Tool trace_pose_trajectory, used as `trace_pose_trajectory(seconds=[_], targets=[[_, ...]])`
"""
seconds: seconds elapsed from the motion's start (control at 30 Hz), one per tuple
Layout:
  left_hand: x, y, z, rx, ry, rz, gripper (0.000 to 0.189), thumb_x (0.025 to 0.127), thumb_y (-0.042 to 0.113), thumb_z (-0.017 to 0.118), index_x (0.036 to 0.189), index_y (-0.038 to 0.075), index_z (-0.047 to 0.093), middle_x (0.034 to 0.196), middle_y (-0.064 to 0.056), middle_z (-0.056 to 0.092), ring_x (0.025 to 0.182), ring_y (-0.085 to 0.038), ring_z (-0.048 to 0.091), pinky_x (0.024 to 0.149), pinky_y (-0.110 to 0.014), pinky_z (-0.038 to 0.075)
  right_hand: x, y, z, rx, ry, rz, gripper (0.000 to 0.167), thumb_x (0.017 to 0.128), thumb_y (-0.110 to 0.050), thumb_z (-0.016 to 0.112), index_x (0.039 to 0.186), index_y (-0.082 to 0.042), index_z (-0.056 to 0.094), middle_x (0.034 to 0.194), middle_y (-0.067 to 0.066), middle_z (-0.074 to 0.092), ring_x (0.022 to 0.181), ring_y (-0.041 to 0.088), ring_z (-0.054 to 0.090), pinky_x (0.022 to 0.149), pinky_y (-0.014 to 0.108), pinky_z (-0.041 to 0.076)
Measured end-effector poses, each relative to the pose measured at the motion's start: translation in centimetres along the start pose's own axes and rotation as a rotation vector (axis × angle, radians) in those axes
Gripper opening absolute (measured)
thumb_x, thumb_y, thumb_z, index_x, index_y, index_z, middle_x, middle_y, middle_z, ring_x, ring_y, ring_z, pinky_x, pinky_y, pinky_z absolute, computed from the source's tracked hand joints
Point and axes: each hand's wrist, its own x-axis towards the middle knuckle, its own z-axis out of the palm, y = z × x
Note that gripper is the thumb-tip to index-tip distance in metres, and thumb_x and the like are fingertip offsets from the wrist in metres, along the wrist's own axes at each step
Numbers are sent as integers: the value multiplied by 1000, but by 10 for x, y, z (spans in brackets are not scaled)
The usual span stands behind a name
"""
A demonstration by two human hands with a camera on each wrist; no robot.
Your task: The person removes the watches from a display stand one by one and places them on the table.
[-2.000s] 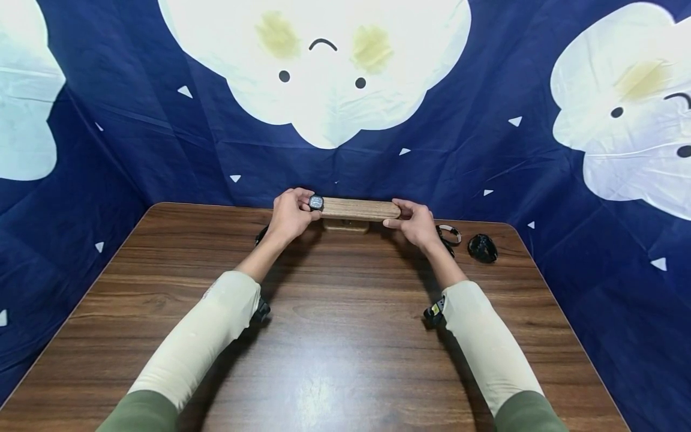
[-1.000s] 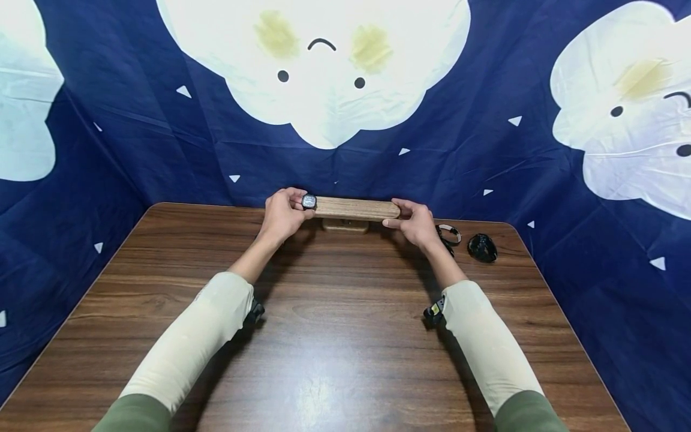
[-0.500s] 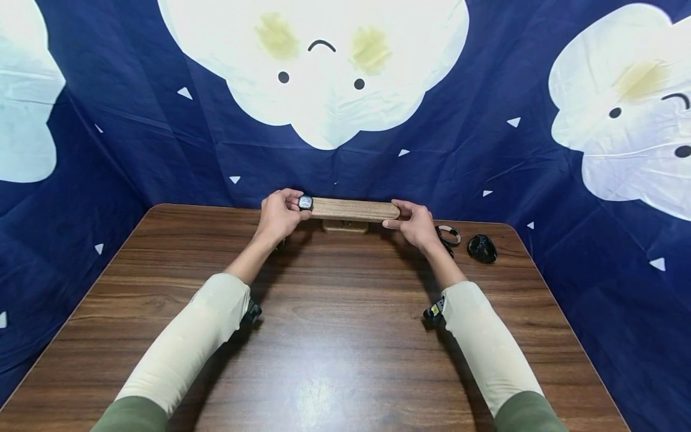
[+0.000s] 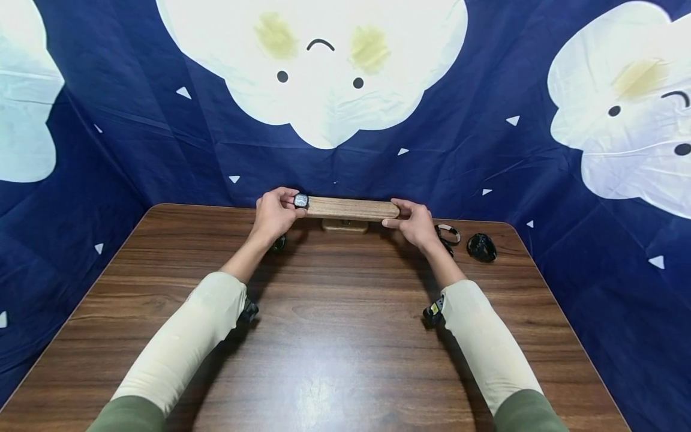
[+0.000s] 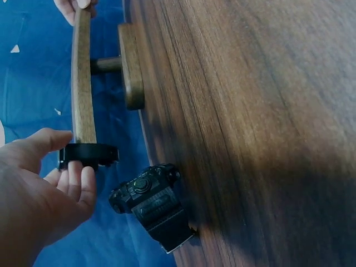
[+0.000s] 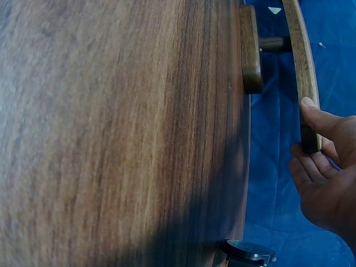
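A wooden watch stand at the table's back edge has a long rounded bar (image 4: 351, 208) on a short post and base (image 4: 345, 226). At its left end my left hand (image 4: 272, 216) pinches a black watch (image 4: 300, 201) with a squarish face, thumb on one side and fingers on the other. In the left wrist view the watch's dark band (image 5: 89, 152) sits right at the bar's tip. My right hand (image 4: 415, 225) grips the bar's right end, thumb (image 6: 309, 103) on the near side and fingers curled behind it.
Another black watch (image 5: 153, 200) lies on the table below my left hand. To the right of my right hand lie a watch with a pale-lined band (image 4: 449, 234) and a dark looped watch (image 4: 481, 248). Blue cloth (image 4: 335, 168) hangs just behind the table (image 4: 345, 336).
My left hand has slid the watch leftward along the bar to its end, uncovering more wood. My right hand has stayed in place on the right end.
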Motion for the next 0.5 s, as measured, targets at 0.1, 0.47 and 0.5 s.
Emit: trace_pose_trajectory(seconds=[0.1, 0.47, 0.5], targets=[[0, -1, -1, -6, 1, -3, 50, 84, 5, 92, 132, 2, 77, 113, -16, 79, 94, -21, 72, 89, -29, 53, 0, 0, 0, 0, 0, 3, 69, 90, -14, 95, 152, -8, 68, 134, 19, 77, 129, 33, 70, 119, 47, 47], [0, -4, -5, 0, 6, -3, 48, 85, 10, 92, 131, 4, 77, 108, -13, 79, 89, -15, 72, 85, -23, 53, 0, 1, 0, -2, 0, 5, 68, 89, -15, 96, 152, -9, 68, 133, 19, 78, 129, 33, 70, 119, 46, 47], [0, -4, -5, 1, 10, -7, 48, 85, 11, 92, 130, 5, 78, 107, -12, 79, 88, -13, 72, 85, -23, 53, 0, 1, -1, -3, -1, 5, 69, 89, -15, 96, 152, -9, 68, 133, 19, 78, 129, 33, 70, 119, 46, 47]])
